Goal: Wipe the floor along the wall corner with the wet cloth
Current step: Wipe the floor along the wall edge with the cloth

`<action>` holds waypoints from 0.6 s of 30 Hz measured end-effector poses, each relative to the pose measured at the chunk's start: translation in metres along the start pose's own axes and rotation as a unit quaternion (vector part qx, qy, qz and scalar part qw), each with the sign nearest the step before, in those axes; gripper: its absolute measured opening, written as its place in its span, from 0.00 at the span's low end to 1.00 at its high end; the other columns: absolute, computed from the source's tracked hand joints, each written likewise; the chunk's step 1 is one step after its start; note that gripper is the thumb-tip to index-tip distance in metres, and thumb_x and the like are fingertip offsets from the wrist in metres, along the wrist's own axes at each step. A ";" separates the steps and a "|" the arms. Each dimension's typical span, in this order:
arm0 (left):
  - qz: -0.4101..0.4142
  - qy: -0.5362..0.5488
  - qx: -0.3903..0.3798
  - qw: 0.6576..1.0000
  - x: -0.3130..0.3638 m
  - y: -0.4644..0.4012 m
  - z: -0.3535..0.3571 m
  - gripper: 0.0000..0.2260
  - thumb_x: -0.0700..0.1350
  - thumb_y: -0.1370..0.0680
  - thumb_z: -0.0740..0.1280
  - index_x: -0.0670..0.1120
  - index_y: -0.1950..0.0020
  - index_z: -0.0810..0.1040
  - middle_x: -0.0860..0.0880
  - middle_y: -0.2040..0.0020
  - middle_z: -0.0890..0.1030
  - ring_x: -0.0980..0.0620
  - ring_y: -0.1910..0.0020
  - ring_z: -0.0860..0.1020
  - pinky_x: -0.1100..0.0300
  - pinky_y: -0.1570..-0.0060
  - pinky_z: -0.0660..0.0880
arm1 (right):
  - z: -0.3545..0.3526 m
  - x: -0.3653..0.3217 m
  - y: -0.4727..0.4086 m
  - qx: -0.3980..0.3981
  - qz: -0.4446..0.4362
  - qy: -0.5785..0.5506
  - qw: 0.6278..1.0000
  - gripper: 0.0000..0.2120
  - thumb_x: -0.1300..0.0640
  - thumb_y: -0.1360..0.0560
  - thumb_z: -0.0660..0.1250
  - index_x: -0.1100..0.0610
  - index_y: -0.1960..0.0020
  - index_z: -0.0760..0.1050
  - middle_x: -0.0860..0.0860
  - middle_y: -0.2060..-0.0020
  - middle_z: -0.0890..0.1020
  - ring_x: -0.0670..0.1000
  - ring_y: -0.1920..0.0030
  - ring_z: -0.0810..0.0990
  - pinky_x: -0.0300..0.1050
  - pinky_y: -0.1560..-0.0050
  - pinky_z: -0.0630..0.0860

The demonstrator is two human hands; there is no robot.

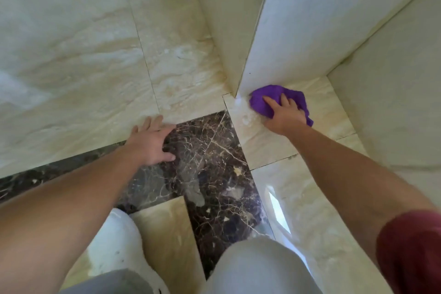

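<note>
A purple cloth lies bunched on the cream floor tile right at the foot of the protruding wall corner. My right hand presses down on it, fingers spread over the fabric and pointing toward the wall. A patch of white foam sits on the tile just left of the cloth. My left hand rests flat and open on the floor, at the edge of the dark brown marble strip, holding nothing.
Cream marble floor tiles spread to the left and front. White walls close in the narrow recess on the right. My bent knee and a white shoe are at the bottom of the view.
</note>
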State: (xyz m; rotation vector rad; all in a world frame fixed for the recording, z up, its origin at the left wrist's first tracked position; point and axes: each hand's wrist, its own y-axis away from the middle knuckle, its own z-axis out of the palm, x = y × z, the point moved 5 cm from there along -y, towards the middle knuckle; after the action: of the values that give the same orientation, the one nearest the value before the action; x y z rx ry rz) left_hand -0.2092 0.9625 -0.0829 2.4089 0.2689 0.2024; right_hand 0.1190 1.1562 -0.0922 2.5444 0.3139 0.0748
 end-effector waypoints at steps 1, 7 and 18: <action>0.002 0.006 0.017 1.000 -0.006 -0.003 0.004 0.46 0.69 0.28 0.67 0.61 0.18 0.43 0.48 0.17 0.36 0.42 0.18 0.37 0.38 0.21 0.42 | 0.000 0.005 -0.003 0.013 0.011 0.021 1.000 0.36 0.41 0.25 0.62 0.36 0.21 0.49 0.55 0.19 0.52 0.63 0.21 0.53 0.65 0.26 0.58; -0.011 0.030 -0.006 0.999 -0.009 -0.013 0.029 0.46 0.78 0.30 0.55 0.64 0.20 0.36 0.49 0.19 0.31 0.41 0.19 0.34 0.37 0.21 0.44 | 0.020 -0.100 0.016 0.044 -0.072 0.028 0.996 0.41 0.34 0.29 0.62 0.47 0.21 0.53 0.66 0.28 0.63 0.69 0.30 0.64 0.63 0.35 0.68; -0.001 0.011 0.067 0.998 -0.087 -0.049 -0.031 0.41 0.71 0.26 0.62 0.64 0.19 0.47 0.53 0.17 0.39 0.44 0.18 0.38 0.40 0.24 0.38 | 0.013 -0.204 0.000 0.000 -0.012 -0.103 0.995 0.45 0.36 0.26 0.61 0.51 0.19 0.42 0.68 0.21 0.40 0.70 0.21 0.44 0.62 0.22 0.50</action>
State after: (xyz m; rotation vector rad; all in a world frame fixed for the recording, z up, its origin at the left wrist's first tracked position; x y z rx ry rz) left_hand -0.3065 0.9965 -0.0986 2.5403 0.3028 0.2166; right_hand -0.0777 1.1002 -0.1001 2.5208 0.2619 -0.1952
